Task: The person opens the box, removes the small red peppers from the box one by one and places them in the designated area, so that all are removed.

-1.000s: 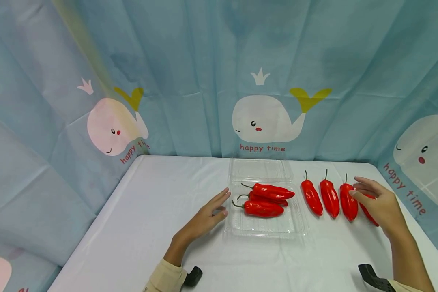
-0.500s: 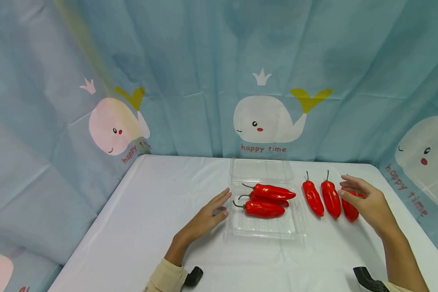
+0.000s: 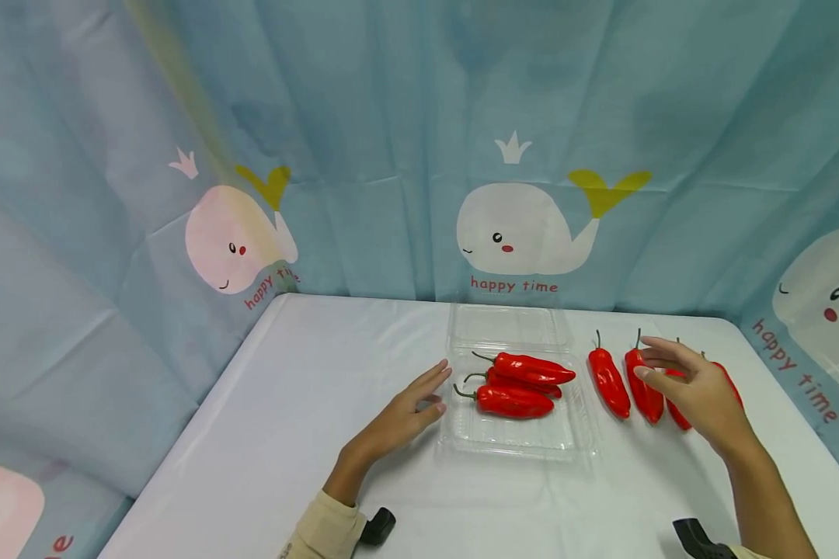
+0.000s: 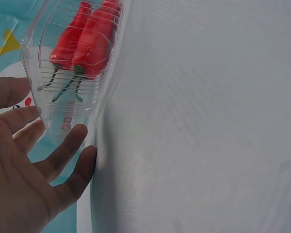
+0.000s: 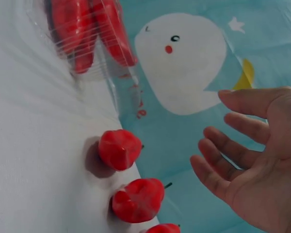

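At the left rim of a clear hinged container (image 3: 517, 449), the left hand (image 3: 400, 418) stands with its fingers spread and loosely bent, gripping nothing; whether the fingertips touch the plastic cannot be told. Over the row of peppers to the right, the right hand (image 3: 699, 397) is likewise relaxed, a wide gap between thumb and fingers, nothing held.

Beneath and beside it lie four red peppers, stems pointing away from the person: the leftmost pepper (image 3: 608, 382) and the second pepper (image 3: 647, 400) show nearly whole, while the third pepper (image 3: 677, 415) and the fourth pepper (image 3: 731, 383) are partly hidden by the hand. Inside the container, three more red peppers (image 3: 513, 401) lie crosswise, stems to the left. Its lid (image 3: 509, 324) is folded open on the far side. All this sits on a white-covered bench (image 3: 349, 341), with a blue whale-print curtain (image 3: 384, 93) behind.
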Available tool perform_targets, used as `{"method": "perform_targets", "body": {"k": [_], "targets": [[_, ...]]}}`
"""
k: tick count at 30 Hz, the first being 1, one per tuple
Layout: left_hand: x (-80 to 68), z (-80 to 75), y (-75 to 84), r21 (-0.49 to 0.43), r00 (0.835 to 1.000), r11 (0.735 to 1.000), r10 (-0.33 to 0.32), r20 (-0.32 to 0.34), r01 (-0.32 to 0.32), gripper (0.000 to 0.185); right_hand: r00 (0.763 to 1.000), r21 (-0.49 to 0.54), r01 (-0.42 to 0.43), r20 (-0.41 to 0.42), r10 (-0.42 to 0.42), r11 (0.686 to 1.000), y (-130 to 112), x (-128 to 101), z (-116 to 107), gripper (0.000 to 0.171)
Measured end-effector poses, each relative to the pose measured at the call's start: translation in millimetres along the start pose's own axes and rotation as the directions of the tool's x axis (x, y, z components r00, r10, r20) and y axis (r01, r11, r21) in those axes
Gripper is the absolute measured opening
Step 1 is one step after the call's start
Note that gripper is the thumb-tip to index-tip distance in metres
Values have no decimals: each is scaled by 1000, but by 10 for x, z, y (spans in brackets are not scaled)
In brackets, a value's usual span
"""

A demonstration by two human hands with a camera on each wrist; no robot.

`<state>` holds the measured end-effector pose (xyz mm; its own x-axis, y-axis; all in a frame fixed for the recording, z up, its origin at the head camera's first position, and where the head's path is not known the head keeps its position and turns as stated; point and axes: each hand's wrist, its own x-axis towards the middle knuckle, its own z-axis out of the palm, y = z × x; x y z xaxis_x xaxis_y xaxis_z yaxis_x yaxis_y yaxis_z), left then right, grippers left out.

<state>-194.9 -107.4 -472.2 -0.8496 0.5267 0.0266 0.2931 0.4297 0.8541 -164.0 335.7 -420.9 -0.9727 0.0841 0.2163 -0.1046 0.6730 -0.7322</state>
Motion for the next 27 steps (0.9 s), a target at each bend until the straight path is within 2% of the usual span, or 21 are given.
{"method": "perform_targets", "body": {"k": [12, 27], "targets": [[-7, 10, -4, 5, 1000, 1000, -8, 3, 8, 62, 996, 29, 55, 73, -57, 998, -139, 19, 188, 65], [5, 7, 12, 12, 1000, 1000, -12, 0, 12, 62, 975, 97, 168, 132, -180, 981, -348, 75, 518, 63]]}}
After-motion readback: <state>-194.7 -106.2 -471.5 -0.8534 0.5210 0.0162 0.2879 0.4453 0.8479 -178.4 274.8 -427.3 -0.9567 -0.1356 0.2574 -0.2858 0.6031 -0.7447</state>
